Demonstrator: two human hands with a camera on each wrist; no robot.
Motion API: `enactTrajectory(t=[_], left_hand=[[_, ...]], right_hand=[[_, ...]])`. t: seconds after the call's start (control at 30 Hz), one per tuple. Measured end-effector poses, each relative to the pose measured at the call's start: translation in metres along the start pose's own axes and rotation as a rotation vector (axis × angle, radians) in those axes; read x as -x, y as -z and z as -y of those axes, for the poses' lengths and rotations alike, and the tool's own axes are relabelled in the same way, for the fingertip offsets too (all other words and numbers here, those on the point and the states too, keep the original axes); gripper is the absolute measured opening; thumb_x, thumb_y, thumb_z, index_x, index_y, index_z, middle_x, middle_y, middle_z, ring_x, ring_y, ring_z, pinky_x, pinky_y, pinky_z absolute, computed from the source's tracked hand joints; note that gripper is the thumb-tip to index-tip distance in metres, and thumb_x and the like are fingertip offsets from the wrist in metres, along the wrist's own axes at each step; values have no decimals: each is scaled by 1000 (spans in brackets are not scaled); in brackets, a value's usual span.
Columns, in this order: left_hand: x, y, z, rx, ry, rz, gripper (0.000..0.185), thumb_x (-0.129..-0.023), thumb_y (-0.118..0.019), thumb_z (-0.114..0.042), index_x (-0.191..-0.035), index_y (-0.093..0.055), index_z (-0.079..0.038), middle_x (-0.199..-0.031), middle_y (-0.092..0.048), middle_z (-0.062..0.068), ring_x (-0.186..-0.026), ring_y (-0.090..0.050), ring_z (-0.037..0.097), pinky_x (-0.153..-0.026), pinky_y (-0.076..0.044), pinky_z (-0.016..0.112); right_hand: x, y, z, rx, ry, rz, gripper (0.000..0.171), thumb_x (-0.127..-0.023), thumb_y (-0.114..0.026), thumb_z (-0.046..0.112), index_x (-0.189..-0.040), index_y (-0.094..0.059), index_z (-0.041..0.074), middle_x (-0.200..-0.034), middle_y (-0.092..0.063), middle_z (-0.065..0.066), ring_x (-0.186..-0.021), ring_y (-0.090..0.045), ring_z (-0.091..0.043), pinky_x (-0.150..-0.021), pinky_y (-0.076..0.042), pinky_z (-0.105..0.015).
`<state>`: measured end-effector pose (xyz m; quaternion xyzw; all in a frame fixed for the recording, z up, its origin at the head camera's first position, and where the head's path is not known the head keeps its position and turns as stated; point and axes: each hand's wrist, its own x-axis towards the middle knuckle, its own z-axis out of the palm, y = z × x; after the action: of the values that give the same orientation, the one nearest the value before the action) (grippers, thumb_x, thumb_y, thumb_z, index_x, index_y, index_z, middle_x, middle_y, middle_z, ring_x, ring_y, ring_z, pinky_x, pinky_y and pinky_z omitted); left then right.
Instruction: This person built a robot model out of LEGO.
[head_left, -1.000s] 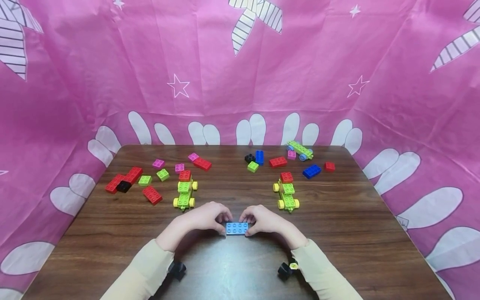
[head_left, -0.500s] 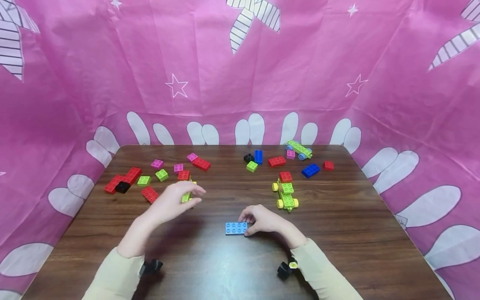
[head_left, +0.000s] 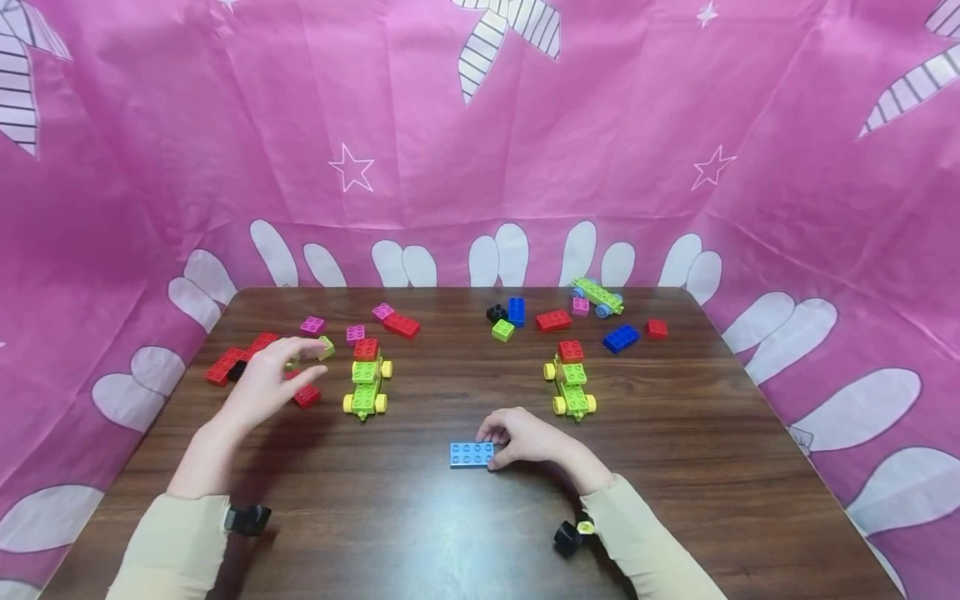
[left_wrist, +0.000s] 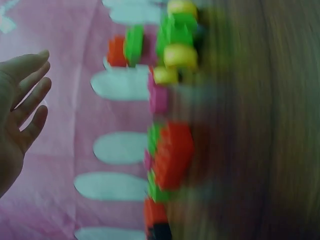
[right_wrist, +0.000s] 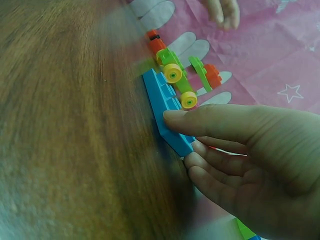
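A light blue eight-stud building brick [head_left: 469, 454] lies studs up near the middle of the table. My right hand [head_left: 528, 437] pinches its right end, with the thumb [right_wrist: 187, 120] on the near long side in the right wrist view. Over the left group of bricks hovers my left hand [head_left: 266, 382], fingers spread and holding nothing. Partly covered by it are a red brick [head_left: 306, 395], a black brick [head_left: 236, 372] and a lime brick. Just right of that hand stands a lime car with yellow wheels [head_left: 365, 387], a red brick [head_left: 366, 348] on its raised end.
A second lime car [head_left: 573, 390] stands on the right. Along the back lie pink, red, black, lime and dark blue bricks [head_left: 621, 338]. A lime chassis with blue wheels [head_left: 597, 297] sits at the back right, by the pink cloth [head_left: 480, 167].
My left hand has let go of the light blue brick's left end and moved left and away, past the left car to the brick group. My right hand has kept its grip in place.
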<state>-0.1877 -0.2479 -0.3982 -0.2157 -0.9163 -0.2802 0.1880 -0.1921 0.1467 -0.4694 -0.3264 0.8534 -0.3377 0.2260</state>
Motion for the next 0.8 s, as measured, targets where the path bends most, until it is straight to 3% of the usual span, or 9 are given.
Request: enactTrajectory(t=[0.2, 0.4, 0.8], left_hand=[[6, 8, 36, -9, 99, 134, 41, -81, -79, -8, -117, -64, 1, -112, -67, 20, -105, -60, 37, -90, -47, 55], [11, 8, 63, 22, 141, 252, 53, -78, -81, -10, -125, -59, 5, -120, -62, 26, -110, -56, 45, -94, -43, 61], [16, 0, 85, 33, 137, 394, 56, -72, -84, -7, -123, -62, 4, -122, -63, 26, -120, -52, 48, -100, -39, 63]], right_hand=[[-1, 1, 1, -7, -4, 4, 31, -77, -83, 14, -104, -70, 9, -92, -65, 4, -83, -56, -6, -77, -50, -21], [0, 0, 0, -10, -8, 5, 31, -77, -83, 14, -105, -70, 9, -93, -65, 4, -84, -56, -7, -78, -50, -21], [-1, -1, -2, -7, 9, 1, 31, -77, -83, 15, -105, -70, 9, -93, -65, 4, -83, -56, -5, -77, -50, -21]])
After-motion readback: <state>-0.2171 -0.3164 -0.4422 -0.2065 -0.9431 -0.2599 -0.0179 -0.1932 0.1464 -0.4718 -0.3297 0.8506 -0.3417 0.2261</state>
